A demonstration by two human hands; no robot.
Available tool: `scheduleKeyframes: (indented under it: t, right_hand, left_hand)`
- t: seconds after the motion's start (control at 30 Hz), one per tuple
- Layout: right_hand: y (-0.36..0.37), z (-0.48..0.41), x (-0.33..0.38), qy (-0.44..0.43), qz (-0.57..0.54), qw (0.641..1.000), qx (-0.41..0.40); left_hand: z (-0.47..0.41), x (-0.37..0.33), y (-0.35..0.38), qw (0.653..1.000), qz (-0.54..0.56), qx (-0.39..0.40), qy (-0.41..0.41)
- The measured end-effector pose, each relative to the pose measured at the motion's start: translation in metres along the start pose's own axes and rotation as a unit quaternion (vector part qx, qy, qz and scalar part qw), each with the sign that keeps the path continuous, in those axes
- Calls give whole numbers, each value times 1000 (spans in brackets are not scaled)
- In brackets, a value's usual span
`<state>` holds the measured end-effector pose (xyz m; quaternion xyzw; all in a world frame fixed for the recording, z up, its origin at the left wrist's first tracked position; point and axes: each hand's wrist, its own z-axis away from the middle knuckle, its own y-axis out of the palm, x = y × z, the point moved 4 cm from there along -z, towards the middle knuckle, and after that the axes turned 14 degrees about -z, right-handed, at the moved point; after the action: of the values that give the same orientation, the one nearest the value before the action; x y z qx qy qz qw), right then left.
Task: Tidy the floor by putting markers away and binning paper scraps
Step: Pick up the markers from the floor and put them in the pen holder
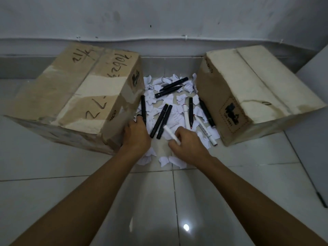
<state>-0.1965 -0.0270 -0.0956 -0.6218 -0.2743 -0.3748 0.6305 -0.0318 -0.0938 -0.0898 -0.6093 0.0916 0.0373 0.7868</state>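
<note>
Partly hidden: white marker in right hand.

markers on paper scraps | between left box and right box

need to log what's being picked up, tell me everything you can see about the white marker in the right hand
The white marker is a slim cylinder with a plain white, plastic-looking body; no print or coloured band shows on the visible part. The right hand pinches its near end between the fingers, hiding that end. The free end points up and left, lifted above the paper scraps, close to the near ends of two black markers. Whether it is capped cannot be told.
</note>
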Motion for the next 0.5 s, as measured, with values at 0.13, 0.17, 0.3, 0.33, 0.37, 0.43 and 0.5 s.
scheduleKeyframes:
  t: [0.13,0.17,0.3,0.33,0.37,0.43,0.5]
  right_hand:
    - [-13,-11,-7,79,-64,994,-28]
    - [-13,-16,-8,96,-77,992,-27]
    - [-4,-40,-4,112,-86,990,-25]
    - [0,-47,-2,112,-80,990,-27]
    - [3,-53,-1,114,-69,991,-31]
    - [10,-68,3,124,-48,990,-48]
    - [16,-81,6,130,-28,989,-71]
  left_hand:
    - [-13,-3,0,998,-63,26,1]
    - [-17,-4,0,997,-72,34,-1]
    - [-29,-7,-1,996,-77,37,-4]
    - [-31,-7,-1,997,-67,32,-9]
    - [-31,-8,-2,998,-53,25,-15]
    - [-33,-11,-2,999,-42,6,-25]
    - [-38,-17,-5,999,-33,-25,-23]
